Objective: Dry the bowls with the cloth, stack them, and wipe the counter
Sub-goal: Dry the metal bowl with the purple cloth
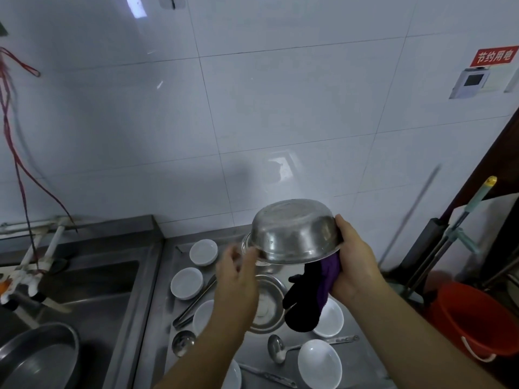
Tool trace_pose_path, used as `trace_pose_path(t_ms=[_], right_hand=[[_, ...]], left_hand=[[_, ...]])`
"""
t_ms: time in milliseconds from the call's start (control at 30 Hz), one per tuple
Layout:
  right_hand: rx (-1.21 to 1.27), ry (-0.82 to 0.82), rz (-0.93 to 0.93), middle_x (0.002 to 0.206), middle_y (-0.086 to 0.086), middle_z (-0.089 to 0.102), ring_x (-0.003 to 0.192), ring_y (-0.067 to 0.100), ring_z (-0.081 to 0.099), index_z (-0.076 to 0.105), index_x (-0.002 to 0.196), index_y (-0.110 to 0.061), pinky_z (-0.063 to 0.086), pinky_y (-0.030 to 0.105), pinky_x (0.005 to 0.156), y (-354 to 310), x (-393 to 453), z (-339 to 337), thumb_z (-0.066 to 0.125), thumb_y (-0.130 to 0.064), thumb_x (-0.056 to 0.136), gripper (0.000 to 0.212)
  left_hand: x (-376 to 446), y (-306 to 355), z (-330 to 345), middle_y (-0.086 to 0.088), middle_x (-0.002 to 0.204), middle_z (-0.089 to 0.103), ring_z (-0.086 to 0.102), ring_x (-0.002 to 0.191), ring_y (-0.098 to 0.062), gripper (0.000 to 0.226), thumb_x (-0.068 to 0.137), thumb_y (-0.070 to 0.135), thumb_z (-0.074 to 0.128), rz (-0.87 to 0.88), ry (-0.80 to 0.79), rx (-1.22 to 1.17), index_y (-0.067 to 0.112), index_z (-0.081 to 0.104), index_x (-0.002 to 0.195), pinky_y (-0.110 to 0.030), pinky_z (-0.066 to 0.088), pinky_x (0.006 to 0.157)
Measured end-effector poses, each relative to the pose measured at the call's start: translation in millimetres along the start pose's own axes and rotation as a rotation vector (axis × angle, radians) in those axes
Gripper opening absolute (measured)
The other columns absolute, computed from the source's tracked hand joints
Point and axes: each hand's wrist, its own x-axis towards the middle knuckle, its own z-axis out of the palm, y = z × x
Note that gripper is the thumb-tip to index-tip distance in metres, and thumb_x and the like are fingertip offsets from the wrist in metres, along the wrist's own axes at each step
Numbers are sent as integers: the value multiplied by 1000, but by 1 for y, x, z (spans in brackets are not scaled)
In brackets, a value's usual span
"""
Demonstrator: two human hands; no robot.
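A steel bowl (pixel 295 234) is held upside down and tilted in the air above the steel counter (pixel 165 279). My right hand (pixel 355 256) grips its right rim together with a purple and black cloth (pixel 311 299) that hangs down under the bowl. My left hand (pixel 237 272) touches the bowl's left rim with blurred, relaxed fingers. Below lie another steel bowl (pixel 268 304) and several white bowls, among them a white bowl (pixel 203 251), a second white bowl (pixel 186 283) and a third white bowl (pixel 319 362).
A sink (pixel 84 293) with a steel pan (pixel 36 357) lies to the left. Tongs (pixel 193 303), a ladle (pixel 276 348) and a spoon (pixel 182 342) lie on the counter. An orange bucket (pixel 477 318) and mop handles (pixel 455 237) stand at the right.
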Motion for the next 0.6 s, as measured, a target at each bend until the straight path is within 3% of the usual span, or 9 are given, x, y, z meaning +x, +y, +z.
trace_pose_path(t_ms=[67, 100, 200, 300, 400, 500, 600], right_hand=[[-9, 1, 26, 101, 15, 81, 105, 51, 72, 85, 85, -19, 47, 86, 85, 2, -2, -2, 67, -52, 98, 39], [-30, 10, 35, 100, 15, 81, 98, 49, 75, 85, 91, -19, 48, 85, 79, 4, -3, -2, 67, -54, 98, 40], [-107, 41, 86, 102, 15, 82, 78, 40, 79, 85, 97, -21, 55, 75, 72, 15, -3, -5, 60, -66, 97, 51], [-133, 21, 196, 113, 21, 78, 86, 42, 76, 81, 114, -21, 55, 73, 77, 27, -5, -11, 44, -87, 90, 80], [-156, 50, 296, 94, 29, 71, 71, 43, 72, 77, 106, -2, 60, 58, 60, 38, -5, -24, 41, -85, 92, 91], [-185, 120, 305, 81, 23, 67, 61, 34, 66, 67, 111, 2, 60, 42, 56, 45, -6, -37, 52, -63, 102, 67], [-161, 178, 193, 72, 17, 66, 51, 31, 61, 66, 108, -2, 55, 37, 49, 33, -1, -37, 61, -38, 101, 37]], left_hand=[[2, -1, 2, -11, 123, 76, 75, 105, -18, 51, 94, 58, 63, -319, -93, -389, 17, 75, 122, -34, 55, 89], [1, 0, 1, -14, 124, 76, 75, 110, -23, 51, 91, 51, 66, -368, -142, -511, 13, 77, 122, -35, 57, 91], [1, 5, -1, -19, 129, 73, 74, 112, -26, 38, 93, 26, 68, -364, -148, -755, 2, 78, 120, -36, 63, 91], [7, 13, -4, -17, 119, 76, 78, 102, -25, 25, 96, 14, 63, -370, -130, -930, -1, 79, 107, -36, 66, 84], [16, 22, -12, -15, 111, 78, 79, 97, -24, 28, 105, 16, 55, -322, -78, -939, 2, 80, 102, -34, 66, 74], [24, 33, -25, -16, 119, 77, 78, 104, -27, 33, 102, 23, 61, -240, -46, -883, 2, 73, 124, -38, 65, 79], [28, 37, -36, -14, 107, 78, 78, 95, -26, 37, 97, 28, 68, -172, -56, -739, 3, 74, 124, -38, 63, 77]])
